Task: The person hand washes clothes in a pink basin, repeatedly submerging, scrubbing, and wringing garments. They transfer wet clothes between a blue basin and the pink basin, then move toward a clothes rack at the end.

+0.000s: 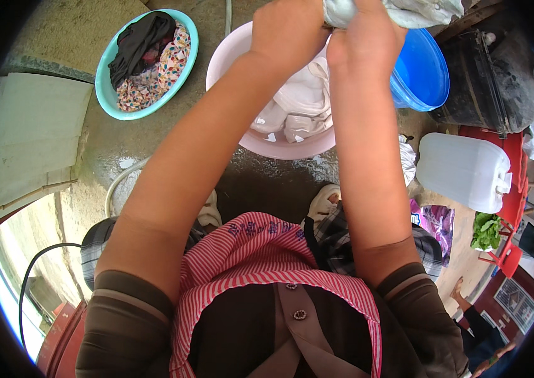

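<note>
Both my arms reach forward over a pale pink basin (290,150) on the wet floor. My left hand (290,28) and my right hand (366,33) are side by side at the top edge of the view. A wet white cloth (423,12) is gripped in my right hand and stretches off to the right. My left hand is closed against the cloth's near end; its fingertips are hidden. White laundry (302,97) lies in water in the basin, partly behind my forearms.
A turquoise basin (101,94) with dark and patterned clothes stands at the left. Right of the pink basin is a blue bucket (420,71), then a white plastic jerrycan (463,172). A hose (125,177) curves along the floor. Another person's leg (460,293) shows at the lower right.
</note>
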`<state>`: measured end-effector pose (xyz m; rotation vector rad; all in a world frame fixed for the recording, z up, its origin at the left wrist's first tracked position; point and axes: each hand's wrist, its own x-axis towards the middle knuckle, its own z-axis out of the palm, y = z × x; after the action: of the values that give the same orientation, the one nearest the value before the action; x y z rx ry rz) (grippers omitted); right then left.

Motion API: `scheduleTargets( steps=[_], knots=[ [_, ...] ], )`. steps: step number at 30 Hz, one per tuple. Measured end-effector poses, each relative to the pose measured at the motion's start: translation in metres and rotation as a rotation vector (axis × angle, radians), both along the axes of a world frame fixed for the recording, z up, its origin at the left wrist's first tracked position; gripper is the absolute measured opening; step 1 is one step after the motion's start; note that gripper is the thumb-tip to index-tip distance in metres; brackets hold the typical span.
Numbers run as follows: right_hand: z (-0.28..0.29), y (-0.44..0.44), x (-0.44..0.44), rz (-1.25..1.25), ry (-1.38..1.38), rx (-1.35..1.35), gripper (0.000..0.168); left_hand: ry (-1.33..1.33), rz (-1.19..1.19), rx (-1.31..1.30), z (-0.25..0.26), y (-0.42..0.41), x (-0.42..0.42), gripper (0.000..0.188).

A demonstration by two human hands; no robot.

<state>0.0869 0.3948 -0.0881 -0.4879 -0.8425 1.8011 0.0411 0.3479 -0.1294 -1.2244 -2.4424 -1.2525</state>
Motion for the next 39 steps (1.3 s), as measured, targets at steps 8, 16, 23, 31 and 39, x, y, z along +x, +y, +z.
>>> scheduleTargets(
  steps=[8,16,23,31,39],
  knots=[
    [-0.021,0.025,0.000,0.129,-0.040,0.217,0.033,-0.311,-0.184,0.016,0.018,-0.003,-0.004,0.022],
    [-0.023,0.035,0.007,0.366,-0.130,0.352,0.036,-0.645,-0.462,0.088,-0.008,0.005,-0.014,0.021],
    [-0.032,0.042,0.009,0.456,-0.132,0.309,0.038,-1.072,-0.385,-0.041,-0.004,-0.004,-0.005,0.024],
    [-0.039,0.045,0.005,0.299,-0.314,0.093,0.014,-1.043,-0.529,-0.067,-0.016,0.000,-0.010,0.032],
    [-0.037,0.086,0.011,0.281,-0.084,-0.015,0.010,-1.232,-0.775,0.142,0.003,-0.004,-0.015,0.081]
  ],
)
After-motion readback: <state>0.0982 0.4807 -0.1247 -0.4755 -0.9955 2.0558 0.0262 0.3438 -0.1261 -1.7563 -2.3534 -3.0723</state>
